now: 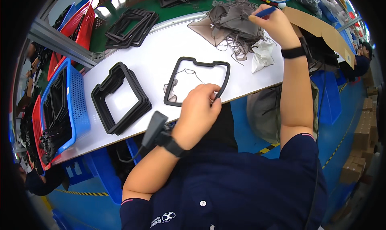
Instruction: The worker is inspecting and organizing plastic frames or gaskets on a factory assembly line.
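My left hand (pixel 197 109) is curled down on the near right corner of the black rectangular rubber gasket frame (pixel 197 82), fingers closed over its rim, pinning it flat on the white desk (pixel 161 49) near the front edge. My right hand (pixel 273 23) is raised well away at the far side, closed around a slim blue pen-like tool (pixel 265 12) whose tip I cannot make out — it hangs over the grey heap of thin rubber trimmings (pixel 235 23). The risk I judge first: the frame is soft and held at one corner only, so any pull could twist it or drag it off the desk edge just beside my wrist. A wisp of thin flash (pixel 181 83) lies inside the frame's opening; if it is still attached, tugging could tear the rim rather than come away clean. The blue tool, swung back blind, might nick the gasket or my left fingers. Farther out, the stack of matching black frames (pixel 120 97) sits near enough to be knocked by an elbow toward the blue perforated plastic basket (pixel 78 105) — and the crumpled white cloth (pixel 262 55) could snag loose strands.
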`<state>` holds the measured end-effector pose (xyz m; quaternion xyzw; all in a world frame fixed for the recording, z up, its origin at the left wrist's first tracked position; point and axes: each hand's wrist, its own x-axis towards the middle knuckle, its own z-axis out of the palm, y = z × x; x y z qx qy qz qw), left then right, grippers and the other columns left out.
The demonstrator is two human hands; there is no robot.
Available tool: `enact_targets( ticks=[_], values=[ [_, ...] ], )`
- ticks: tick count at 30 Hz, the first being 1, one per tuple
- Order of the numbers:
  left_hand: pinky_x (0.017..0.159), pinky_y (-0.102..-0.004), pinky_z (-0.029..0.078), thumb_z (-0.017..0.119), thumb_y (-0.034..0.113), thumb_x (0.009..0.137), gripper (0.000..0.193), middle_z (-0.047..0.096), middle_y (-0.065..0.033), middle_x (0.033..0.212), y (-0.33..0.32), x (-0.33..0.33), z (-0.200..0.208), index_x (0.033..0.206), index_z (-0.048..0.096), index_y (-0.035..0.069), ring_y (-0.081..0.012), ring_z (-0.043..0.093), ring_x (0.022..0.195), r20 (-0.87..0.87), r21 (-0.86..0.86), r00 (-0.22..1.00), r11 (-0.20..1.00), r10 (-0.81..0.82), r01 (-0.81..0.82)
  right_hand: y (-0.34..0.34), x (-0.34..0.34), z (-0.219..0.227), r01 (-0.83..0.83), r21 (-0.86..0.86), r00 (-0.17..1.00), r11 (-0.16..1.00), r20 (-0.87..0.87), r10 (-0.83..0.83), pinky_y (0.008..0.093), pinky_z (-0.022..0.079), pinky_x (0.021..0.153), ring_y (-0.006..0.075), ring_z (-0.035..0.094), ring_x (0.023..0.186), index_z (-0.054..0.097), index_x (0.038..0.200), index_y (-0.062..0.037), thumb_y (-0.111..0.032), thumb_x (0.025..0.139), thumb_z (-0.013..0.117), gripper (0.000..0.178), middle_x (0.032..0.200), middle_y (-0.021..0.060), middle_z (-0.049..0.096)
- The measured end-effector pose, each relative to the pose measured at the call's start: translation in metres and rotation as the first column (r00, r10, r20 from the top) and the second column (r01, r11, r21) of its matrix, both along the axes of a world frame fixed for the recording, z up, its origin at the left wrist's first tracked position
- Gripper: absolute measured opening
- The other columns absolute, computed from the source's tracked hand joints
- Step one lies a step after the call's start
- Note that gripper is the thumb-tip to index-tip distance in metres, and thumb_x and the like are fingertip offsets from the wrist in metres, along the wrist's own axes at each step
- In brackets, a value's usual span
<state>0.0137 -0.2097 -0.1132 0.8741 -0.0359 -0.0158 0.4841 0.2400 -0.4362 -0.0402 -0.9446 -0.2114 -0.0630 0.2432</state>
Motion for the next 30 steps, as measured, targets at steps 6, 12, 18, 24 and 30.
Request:
enact_targets(
  ticks=[6,12,18,24,30],
  values=[
    [0.078,-0.0251,0.052,0.065,0.010,0.096,0.036,0.067,-0.0059,0.105,0.059,-0.018,0.059,0.128,0.056,-0.002,-0.0118,0.064,0.096,-0.172,-0.703,0.980,0.684,0.101,-0.194,0.059,-0.126,-0.019,-0.021,0.905,0.814,0.425,-0.231,0.532,0.0203,0.047,0.065,0.0110,0.067,0.084,0.063,0.119,-0.0047,-0.024,0.101,0.061,0.027,0.095,0.0070,0.074],
    [0.081,-0.0276,0.058,0.062,0.010,0.098,0.036,0.065,-0.0080,0.110,0.092,-0.040,0.048,0.130,0.055,-0.001,-0.0164,0.066,0.103,-0.180,-0.767,0.970,0.594,0.163,-0.242,0.133,-0.166,-0.032,-0.443,0.734,0.764,0.515,0.008,0.645,0.0320,0.053,0.087,0.0202,0.068,0.100,0.065,0.118,0.0000,-0.014,0.090,0.074,0.033,0.107,0.0130,0.071],
    [0.075,-0.0248,0.057,0.060,0.008,0.099,0.031,0.063,-0.0057,0.105,0.101,-0.052,0.028,0.127,0.056,-0.003,-0.0136,0.064,0.098,-0.178,-0.706,0.934,0.621,0.310,-0.340,0.148,-0.182,-0.047,-0.331,0.773,0.737,0.542,-0.147,0.660,0.0273,0.052,0.079,0.0142,0.066,0.088,0.065,0.104,0.0003,-0.002,0.086,0.074,0.020,0.093,0.0079,0.068],
    [0.076,-0.0237,0.055,0.059,0.010,0.099,0.031,0.061,-0.0050,0.106,0.107,-0.073,0.009,0.128,0.054,0.000,-0.0124,0.063,0.094,-0.211,-0.753,0.905,0.530,0.368,-0.391,0.082,-0.064,-0.059,-0.182,0.637,0.982,0.749,0.158,0.104,0.0268,0.052,0.075,0.0120,0.063,0.082,0.068,0.103,-0.0040,-0.007,0.088,0.073,0.016,0.091,0.0041,0.068],
    [0.076,-0.0247,0.055,0.058,0.009,0.100,0.030,0.061,-0.0052,0.102,0.101,-0.091,-0.008,0.128,0.053,0.000,-0.0122,0.063,0.092,-0.295,-0.792,0.904,0.449,0.310,-0.413,-0.054,0.176,-0.072,0.415,0.355,0.819,0.838,0.256,-0.514,0.0332,0.055,0.069,0.0172,0.072,0.080,0.073,0.101,-0.0133,-0.021,0.085,0.075,0.017,0.090,0.0071,0.074]
  ],
)
